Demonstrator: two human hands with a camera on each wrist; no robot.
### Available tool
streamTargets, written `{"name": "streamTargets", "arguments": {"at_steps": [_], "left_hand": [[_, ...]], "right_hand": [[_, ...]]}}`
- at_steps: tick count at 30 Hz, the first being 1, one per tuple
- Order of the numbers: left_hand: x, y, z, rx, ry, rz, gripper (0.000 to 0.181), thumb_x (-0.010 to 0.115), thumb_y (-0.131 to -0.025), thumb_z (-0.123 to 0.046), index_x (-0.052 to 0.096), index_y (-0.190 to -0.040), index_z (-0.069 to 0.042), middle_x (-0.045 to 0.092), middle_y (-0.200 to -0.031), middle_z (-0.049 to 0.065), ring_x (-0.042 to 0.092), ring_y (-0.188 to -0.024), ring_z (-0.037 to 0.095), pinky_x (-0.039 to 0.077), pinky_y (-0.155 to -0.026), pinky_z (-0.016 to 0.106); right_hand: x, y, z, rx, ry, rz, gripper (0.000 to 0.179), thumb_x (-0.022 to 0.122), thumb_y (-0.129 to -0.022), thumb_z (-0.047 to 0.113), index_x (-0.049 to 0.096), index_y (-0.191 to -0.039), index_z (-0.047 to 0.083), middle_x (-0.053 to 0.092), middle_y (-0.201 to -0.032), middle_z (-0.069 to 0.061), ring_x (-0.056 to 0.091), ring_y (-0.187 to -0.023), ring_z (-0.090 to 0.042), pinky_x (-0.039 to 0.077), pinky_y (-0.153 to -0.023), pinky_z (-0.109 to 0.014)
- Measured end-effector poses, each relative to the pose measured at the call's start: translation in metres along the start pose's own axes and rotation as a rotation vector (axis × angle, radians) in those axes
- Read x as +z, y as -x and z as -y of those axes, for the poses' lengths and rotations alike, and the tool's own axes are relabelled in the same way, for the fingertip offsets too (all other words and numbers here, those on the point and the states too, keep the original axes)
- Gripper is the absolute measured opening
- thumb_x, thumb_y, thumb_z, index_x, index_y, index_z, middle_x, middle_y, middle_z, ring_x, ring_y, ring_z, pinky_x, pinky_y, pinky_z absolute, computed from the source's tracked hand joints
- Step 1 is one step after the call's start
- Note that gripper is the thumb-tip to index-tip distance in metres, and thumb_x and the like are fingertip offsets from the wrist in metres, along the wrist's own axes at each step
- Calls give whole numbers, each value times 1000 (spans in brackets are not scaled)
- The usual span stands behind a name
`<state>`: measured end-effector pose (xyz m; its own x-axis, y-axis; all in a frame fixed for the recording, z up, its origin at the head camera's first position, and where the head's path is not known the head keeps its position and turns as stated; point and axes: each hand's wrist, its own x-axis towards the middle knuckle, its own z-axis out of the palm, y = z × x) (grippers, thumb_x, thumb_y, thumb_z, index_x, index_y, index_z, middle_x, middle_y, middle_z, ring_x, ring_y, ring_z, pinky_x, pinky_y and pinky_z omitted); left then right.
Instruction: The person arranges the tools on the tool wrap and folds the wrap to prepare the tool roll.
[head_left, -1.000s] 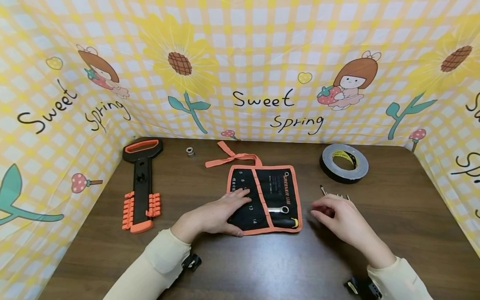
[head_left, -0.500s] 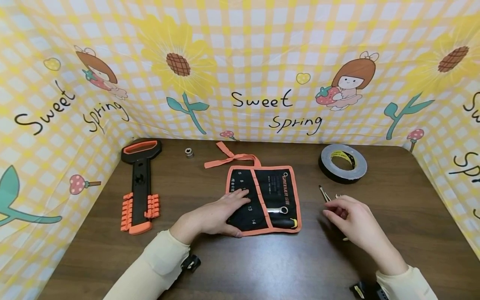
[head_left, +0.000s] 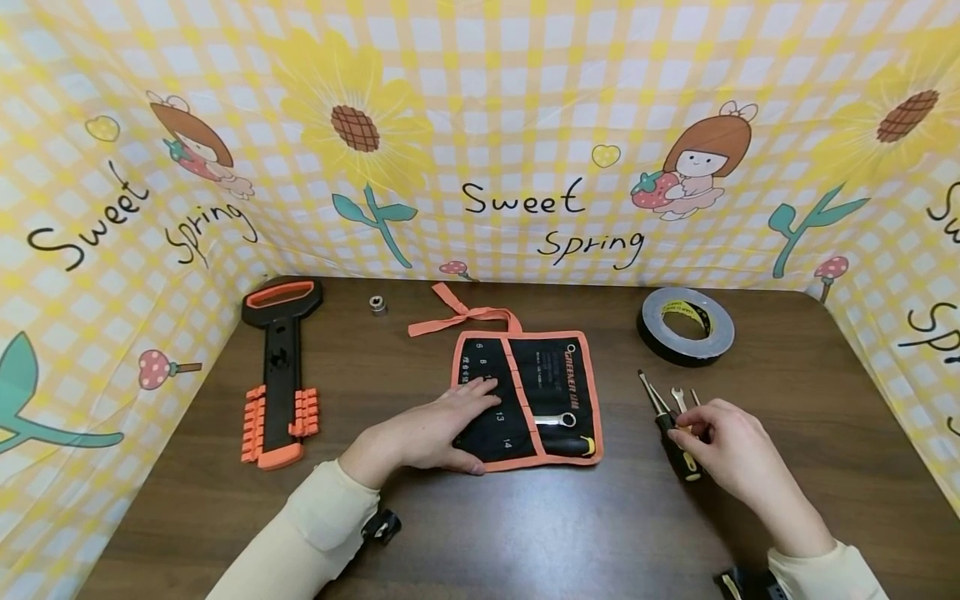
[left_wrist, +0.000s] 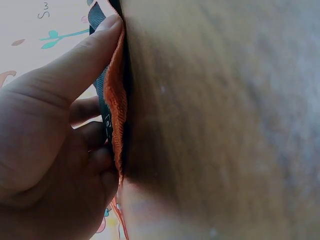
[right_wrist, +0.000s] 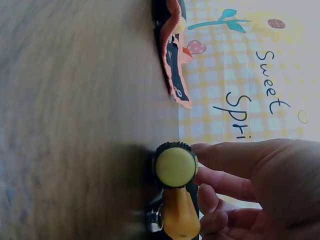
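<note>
My left hand [head_left: 442, 425] rests flat on a black tool pouch [head_left: 555, 367] with orange trim. In the left wrist view its thumb [left_wrist: 102, 32] lies along the orange edge. A ring-ended wrench [head_left: 558, 420] and a black handle with a yellow end [head_left: 573, 446] lie in the pouch's slots. My right hand [head_left: 738, 454] hovers with bent fingers over tools on the table. Its thumb is right at a black-and-yellow screwdriver [head_left: 678, 450], whose yellow butt [right_wrist: 176, 166] shows in the right wrist view. Beside that lie an orange-yellow handle [right_wrist: 181, 215] and an open-ended wrench [head_left: 678, 397].
A roll of tape [head_left: 686, 329] lies behind the right hand. A small metal socket [head_left: 378, 305] stands near the back edge. On the left lies a black holder with orange clips [head_left: 281, 375]. The pouch's orange ties [head_left: 468, 312] trail behind it. A patterned cloth [head_left: 480, 125] surrounds the table.
My right hand has moved right and slightly toward me across the loose tools, uncovering the screwdriver's handle and the open-ended wrench. The left hand has stayed on the pouch.
</note>
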<state>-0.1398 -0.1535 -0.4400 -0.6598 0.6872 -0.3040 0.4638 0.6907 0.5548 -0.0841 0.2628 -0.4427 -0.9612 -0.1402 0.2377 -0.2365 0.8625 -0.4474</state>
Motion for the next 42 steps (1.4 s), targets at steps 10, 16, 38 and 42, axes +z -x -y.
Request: {"name": "streamTargets", "arguments": {"at_steps": [10,16,38,42], "left_hand": [[-1,0,0,-2,-1,-1,92,84,-95,-39,36,-168,-13,17,-183,7,9,-171,31,18,-137,55],[0,1,0,1,1,-3,92,84,-95,-39,37,-168,-11,17,-183,8,10,-171,32,19,-137,56],[-1,0,-3,5,-87,-30,94,85,-94,-44,37,-168,-11,22,-182,8,16,-170,30,23,-136,53],[-4,0,-3,-22,-86,-15,100,85,-93,-45,32,-170,-9,19,-182,9,15,-170,29,24,-136,52]], "right_hand": [[3,-2,1,97,7,115,17,91,-86,29,79,-82,16,63,-79,4,55,-73,-11,44,-65,-34],[7,-4,2,118,21,162,21,89,-88,34,81,-79,16,57,-76,3,51,-71,-13,41,-63,-35],[-1,-9,9,147,-20,81,18,86,-88,25,77,-78,14,66,-75,3,58,-70,-11,45,-65,-33],[-3,-10,11,142,-36,86,16,86,-88,23,77,-83,12,68,-75,3,57,-70,-9,46,-65,-29]]}}
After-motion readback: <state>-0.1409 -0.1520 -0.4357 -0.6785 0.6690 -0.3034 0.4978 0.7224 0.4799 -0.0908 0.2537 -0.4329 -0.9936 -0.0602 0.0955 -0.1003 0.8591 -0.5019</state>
